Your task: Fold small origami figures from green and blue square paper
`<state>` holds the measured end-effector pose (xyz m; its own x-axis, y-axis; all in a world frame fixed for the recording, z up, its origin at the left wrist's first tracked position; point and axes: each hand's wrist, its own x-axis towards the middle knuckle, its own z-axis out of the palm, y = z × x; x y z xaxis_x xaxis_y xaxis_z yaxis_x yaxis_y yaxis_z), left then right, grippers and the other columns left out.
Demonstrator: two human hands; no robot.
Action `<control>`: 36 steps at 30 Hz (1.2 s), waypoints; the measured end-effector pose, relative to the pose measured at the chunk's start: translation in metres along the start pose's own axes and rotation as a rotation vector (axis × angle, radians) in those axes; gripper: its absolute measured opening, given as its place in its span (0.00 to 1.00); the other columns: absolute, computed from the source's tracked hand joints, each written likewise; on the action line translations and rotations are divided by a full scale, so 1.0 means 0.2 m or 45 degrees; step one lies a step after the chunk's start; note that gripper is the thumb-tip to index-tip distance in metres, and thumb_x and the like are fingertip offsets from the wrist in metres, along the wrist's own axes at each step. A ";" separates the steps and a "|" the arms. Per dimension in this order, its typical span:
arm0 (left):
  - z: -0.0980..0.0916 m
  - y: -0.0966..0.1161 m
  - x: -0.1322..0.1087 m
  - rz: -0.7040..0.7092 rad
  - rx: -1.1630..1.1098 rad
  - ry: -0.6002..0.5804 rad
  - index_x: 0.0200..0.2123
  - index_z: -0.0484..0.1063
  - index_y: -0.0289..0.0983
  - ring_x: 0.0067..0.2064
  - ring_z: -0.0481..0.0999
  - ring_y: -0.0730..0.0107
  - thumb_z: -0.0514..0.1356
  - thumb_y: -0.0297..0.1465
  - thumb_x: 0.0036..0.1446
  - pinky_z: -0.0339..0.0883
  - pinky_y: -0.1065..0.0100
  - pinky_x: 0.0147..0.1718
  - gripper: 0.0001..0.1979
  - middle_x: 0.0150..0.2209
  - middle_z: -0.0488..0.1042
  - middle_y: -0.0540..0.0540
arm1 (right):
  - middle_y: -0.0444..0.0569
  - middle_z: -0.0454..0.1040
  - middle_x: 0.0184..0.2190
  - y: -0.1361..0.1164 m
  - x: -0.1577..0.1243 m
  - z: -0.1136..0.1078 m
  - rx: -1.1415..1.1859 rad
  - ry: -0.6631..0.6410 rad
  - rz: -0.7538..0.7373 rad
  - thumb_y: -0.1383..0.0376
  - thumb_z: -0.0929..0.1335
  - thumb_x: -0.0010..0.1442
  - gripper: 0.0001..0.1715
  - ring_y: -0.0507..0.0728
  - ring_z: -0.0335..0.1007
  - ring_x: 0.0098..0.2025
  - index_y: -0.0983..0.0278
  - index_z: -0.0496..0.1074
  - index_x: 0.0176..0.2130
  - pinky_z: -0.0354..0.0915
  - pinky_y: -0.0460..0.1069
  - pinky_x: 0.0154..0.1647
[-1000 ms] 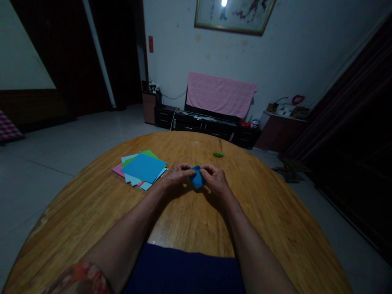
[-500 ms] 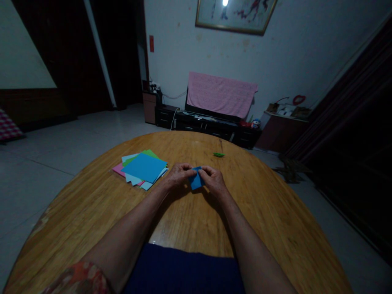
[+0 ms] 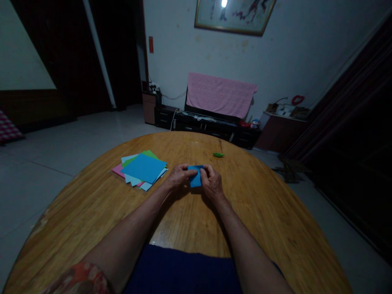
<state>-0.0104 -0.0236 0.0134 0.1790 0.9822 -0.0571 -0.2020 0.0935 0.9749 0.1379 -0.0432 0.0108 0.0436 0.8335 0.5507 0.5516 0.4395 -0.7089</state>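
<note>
A small folded piece of blue paper (image 3: 195, 179) is held between my two hands above the middle of the round wooden table (image 3: 190, 224). My left hand (image 3: 179, 176) pinches its left side, thumb on top and fingers behind. On the right side, my right hand (image 3: 212, 181) grips it with the thumb lying along the face. The fingers behind the paper are partly hidden. A fanned stack of coloured paper sheets (image 3: 145, 167), blue on top with green, pale blue and pink below, lies left of my left hand.
A small green folded piece (image 3: 218, 155) lies beyond my right hand. Past the table's far edge stands a low black cabinet (image 3: 211, 128) with a screen under a pink towel (image 3: 220, 96). A dark blue cloth (image 3: 183, 269) covers my lap at the near edge.
The blue paper has turned to sit squarer between my hands, showing more of its face. My right thumb has shifted slightly downward and to the right along it.
</note>
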 end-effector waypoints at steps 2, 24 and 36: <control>0.00 0.01 -0.01 -0.026 0.004 -0.008 0.24 0.67 0.36 0.21 0.64 0.77 0.68 0.35 0.37 0.55 0.74 0.20 0.13 0.20 0.66 0.53 | 0.48 0.75 0.30 0.00 0.00 0.00 0.048 -0.011 0.026 0.56 0.62 0.59 0.17 0.56 0.69 0.32 0.64 0.72 0.38 0.63 0.49 0.34; 0.00 -0.01 -0.01 0.033 -0.047 0.084 0.25 0.68 0.37 0.18 0.62 0.79 0.67 0.35 0.39 0.55 0.74 0.18 0.12 0.19 0.65 0.54 | 0.48 0.74 0.29 0.00 0.02 -0.01 0.200 0.080 0.187 0.54 0.63 0.56 0.17 0.56 0.67 0.32 0.65 0.72 0.34 0.63 0.49 0.34; -0.03 0.05 -0.02 0.065 0.054 0.085 0.22 0.69 0.35 0.20 0.62 0.78 0.67 0.36 0.38 0.54 0.73 0.20 0.12 0.19 0.65 0.52 | 0.48 0.74 0.29 0.01 0.02 0.00 0.210 0.060 0.180 0.54 0.63 0.55 0.17 0.55 0.67 0.31 0.65 0.72 0.34 0.63 0.48 0.33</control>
<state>-0.0190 -0.0251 0.0223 0.1044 0.9943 -0.0202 -0.1682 0.0376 0.9850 0.1398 -0.0401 0.0118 0.1517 0.8761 0.4576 0.3936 0.3711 -0.8410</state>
